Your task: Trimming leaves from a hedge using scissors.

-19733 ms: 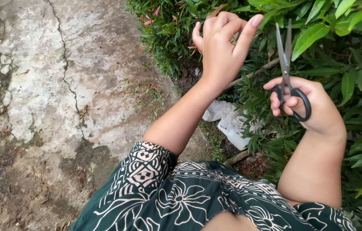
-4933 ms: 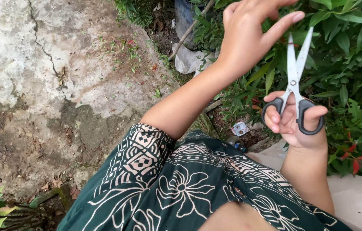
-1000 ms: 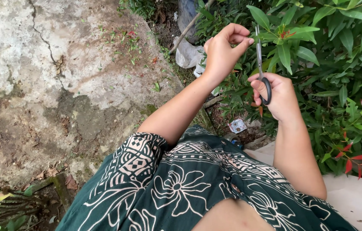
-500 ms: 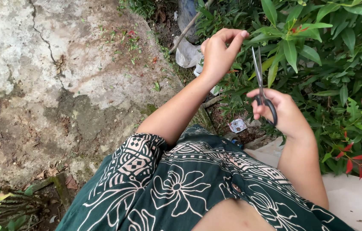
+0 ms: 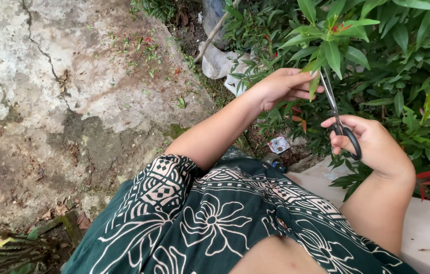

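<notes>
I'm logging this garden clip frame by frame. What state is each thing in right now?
Scissors: held in the right hand, blades nearly shut, tips up in the shrub.
Left hand: fingers on a green leaf beside the blades.
Shrub: leafy, green with some red leaves.
Concrete slab: cracked, stained, strewn with leaf bits.
White plastic: crumpled on the ground.

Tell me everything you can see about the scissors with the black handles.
The black-handled scissors with silver metal blades are gripped in the person's right hand, fingers through the plastic-looking loops. The slim, shiny blades look nearly shut and point up and slightly left into the green leafy shrub, their tips reaching a sprig of leaves that the left hand touches. One handle loop shows fully; the other is mostly hidden by fingers.
</notes>
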